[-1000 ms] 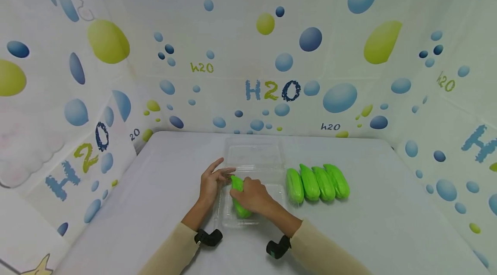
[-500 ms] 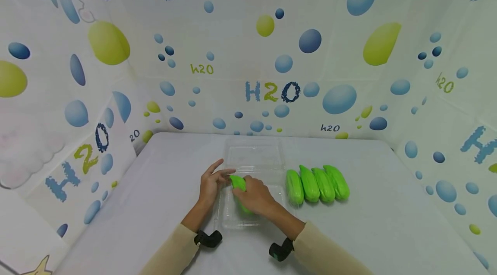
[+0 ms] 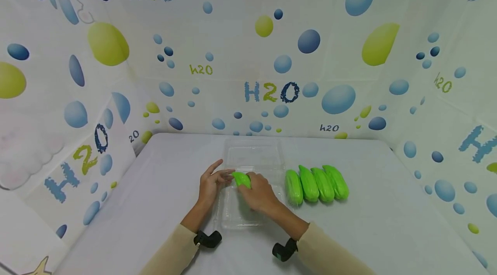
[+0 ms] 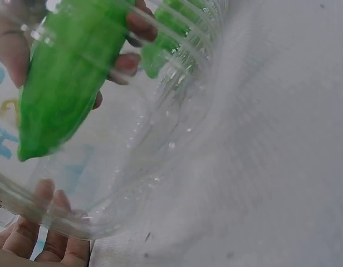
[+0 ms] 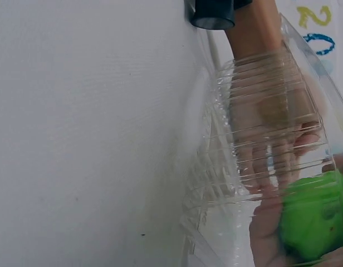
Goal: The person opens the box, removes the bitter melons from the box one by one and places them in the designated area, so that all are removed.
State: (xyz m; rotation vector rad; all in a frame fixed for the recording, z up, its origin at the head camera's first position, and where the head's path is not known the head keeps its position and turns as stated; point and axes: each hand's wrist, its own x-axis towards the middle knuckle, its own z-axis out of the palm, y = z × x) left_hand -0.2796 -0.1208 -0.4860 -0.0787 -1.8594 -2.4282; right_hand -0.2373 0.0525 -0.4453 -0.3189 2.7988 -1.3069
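Green, the one vegetable (image 3: 241,178) gripped in the right hand (image 3: 259,193) hangs over the clear tray (image 3: 233,219), whose nine-o'clock edge the open left hand (image 3: 211,182) steadies; four vegetables (image 3: 316,183) wait on the desk (image 3: 163,188) at three o'clock, so packing looks barely begun.

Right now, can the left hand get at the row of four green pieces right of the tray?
Probably not directly: the left hand rests at the clear tray's left edge, and the right hand lies between it and the four green pieces.
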